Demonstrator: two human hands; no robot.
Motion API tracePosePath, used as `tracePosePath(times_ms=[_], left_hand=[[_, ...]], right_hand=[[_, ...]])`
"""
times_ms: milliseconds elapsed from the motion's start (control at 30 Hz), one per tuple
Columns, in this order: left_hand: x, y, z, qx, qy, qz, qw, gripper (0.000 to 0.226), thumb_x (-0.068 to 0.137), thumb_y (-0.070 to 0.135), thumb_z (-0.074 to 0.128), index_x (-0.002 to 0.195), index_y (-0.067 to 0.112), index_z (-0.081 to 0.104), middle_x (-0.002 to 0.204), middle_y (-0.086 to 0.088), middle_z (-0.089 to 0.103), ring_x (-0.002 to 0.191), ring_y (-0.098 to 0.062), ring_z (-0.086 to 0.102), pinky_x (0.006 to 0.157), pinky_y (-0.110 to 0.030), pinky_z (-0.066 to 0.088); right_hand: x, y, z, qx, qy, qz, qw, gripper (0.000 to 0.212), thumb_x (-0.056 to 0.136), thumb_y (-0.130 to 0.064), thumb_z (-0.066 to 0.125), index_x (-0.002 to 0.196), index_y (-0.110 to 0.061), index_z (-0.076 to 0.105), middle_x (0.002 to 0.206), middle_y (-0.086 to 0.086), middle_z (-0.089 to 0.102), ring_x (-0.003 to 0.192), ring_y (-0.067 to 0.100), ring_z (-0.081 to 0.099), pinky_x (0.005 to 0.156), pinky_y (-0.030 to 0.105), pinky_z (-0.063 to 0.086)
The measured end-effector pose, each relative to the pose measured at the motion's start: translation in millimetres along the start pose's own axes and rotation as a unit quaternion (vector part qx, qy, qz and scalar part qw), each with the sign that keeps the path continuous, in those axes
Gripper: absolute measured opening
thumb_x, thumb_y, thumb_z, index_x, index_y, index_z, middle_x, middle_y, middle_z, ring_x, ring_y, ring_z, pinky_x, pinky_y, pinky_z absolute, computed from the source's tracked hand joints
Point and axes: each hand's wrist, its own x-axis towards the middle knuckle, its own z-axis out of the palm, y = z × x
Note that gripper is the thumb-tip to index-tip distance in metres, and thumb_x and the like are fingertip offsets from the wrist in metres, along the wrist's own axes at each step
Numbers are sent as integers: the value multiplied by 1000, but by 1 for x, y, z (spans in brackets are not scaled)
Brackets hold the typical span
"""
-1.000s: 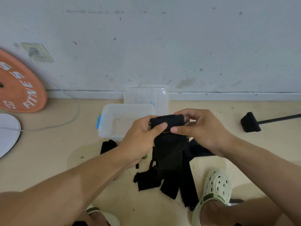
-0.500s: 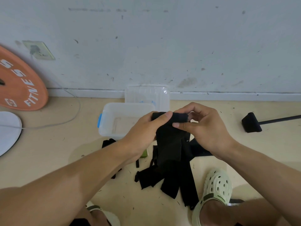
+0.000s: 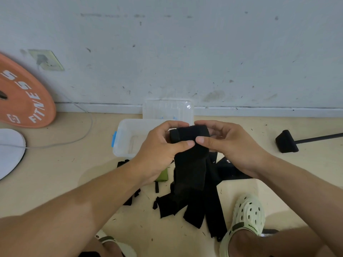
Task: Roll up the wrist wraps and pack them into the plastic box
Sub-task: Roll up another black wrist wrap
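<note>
Black fabric wrist wrap is half rolled, pinched at its top by the left hand and right hand above the clear plastic box on the floor. Loose tension could let the roll unwind.

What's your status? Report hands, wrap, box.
Left hand and right hand both grip wrist wrap, partly rolled. Plastic box open behind. Nothing blocking.

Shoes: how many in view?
2. A pale green clog at lower right beside the black wraps; a second shoe, partly hidden, at the bottom edge under the left forearm.
</note>
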Motion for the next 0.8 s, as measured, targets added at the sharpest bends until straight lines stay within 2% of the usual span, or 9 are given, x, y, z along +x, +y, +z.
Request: tracePosePath(times_ms=[100,200,333,367,433,533,600,667,800], left_hand=[[1,0,0,8,0,5,1000,44,78,5,86,114,28,71,105,-3,77,104,-21,74,98,-44,59],[2,1,-2,-9,-20,1,1000,51,68,20,90,116,20,72,110,-6,77,110,-25,73,101,-48,57],[3,-1,0,-38,-22,-13,999,52,69,30,85,118,16,74,114,-8,77,112,-24,73,99,-45,59],[4,-2,1,-36,-14,-12,999,49,73,28,84,119,16,74,113,-7,77,111,-24,73,98,-45,59],[4,-5,3,-31,-6,-8,999,42,79,24,83,120,18,74,113,-6,77,111,-24,73,99,-46,59],[0,-8,6,-3,-35,-3,999,40,86,26,78,125,23,72,116,0,77,113,-18,72,99,-41,58],[-4,-11,8,25,-55,1,998,34,95,26,71,129,26,69,117,5,76,112,-13,72,95,-33,59],[-5,-15,8,50,-60,5,997,31,100,24,67,130,28,67,116,8,76,109,-9,72,90,-27,58],[-7,-19,6,96,-59,10,994,28,98,19,69,126,25,66,118,8,74,113,-11,70,103,-39,56]], right_hand=[[0,2,0,20,8,-2,1000,52,74,-28,79,125,-23,71,108,4,78,106,30,73,93,30,60],[0,3,0,32,16,-4,999,44,80,-19,79,123,-20,72,108,9,78,106,35,71,93,32,60],[-4,3,6,58,63,-2,996,50,83,-8,81,129,-19,66,102,5,80,92,23,76,74,17,57],[-6,4,8,64,85,-5,994,49,82,-8,83,127,-18,67,99,3,80,89,19,77,72,17,58],[-9,8,14,75,121,-14,990,42,81,-9,83,121,-17,73,98,0,81,90,17,78,79,26,63],[-14,19,21,-16,131,-33,991,39,88,-26,79,127,-29,73,93,9,79,91,27,76,90,35,61],[-15,23,24,-70,102,-53,991,31,95,-30,71,124,-42,71,94,8,76,90,20,73,86,26,59],[-17,24,25,-129,68,-71,987,28,102,-30,61,119,-51,67,100,-7,72,92,6,68,82,15,52],[-17,29,23,-223,46,-71,971,20,105,-34,53,114,-46,67,97,-6,63,85,7,59,72,11,41]])
